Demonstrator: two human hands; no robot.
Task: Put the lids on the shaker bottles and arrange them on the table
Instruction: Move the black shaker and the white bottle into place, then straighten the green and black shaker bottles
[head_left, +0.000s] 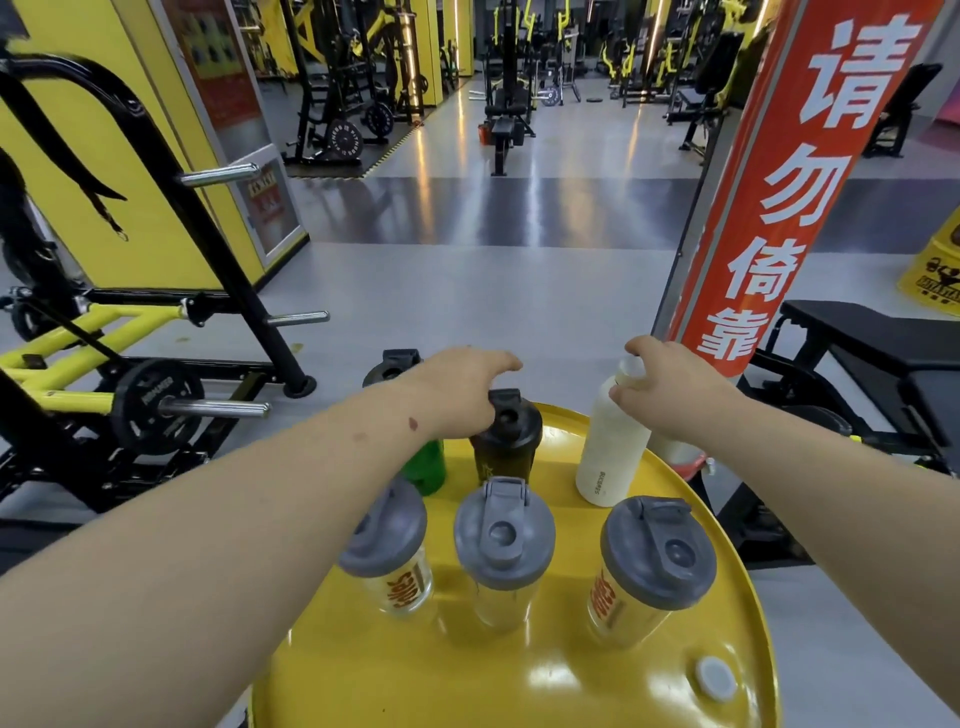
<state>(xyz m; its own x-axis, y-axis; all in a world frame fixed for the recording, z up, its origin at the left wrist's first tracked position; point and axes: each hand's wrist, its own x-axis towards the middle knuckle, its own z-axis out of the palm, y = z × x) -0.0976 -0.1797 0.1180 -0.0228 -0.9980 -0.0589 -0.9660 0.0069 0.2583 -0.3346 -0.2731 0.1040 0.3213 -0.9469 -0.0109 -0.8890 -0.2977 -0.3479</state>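
Left hand (462, 384) fingers curled on black shaker lid (506, 415) | right hand (670, 387) grips white bottle (613, 441) (neck)

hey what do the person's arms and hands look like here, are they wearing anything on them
Both arms are bare as far as the picture shows: no sleeves, gloves, watch or bands. The left hand and right hand show no rings that I can make out. The left forearm carries a small dark red mark near the wrist and a fainter reddish spot beside it.
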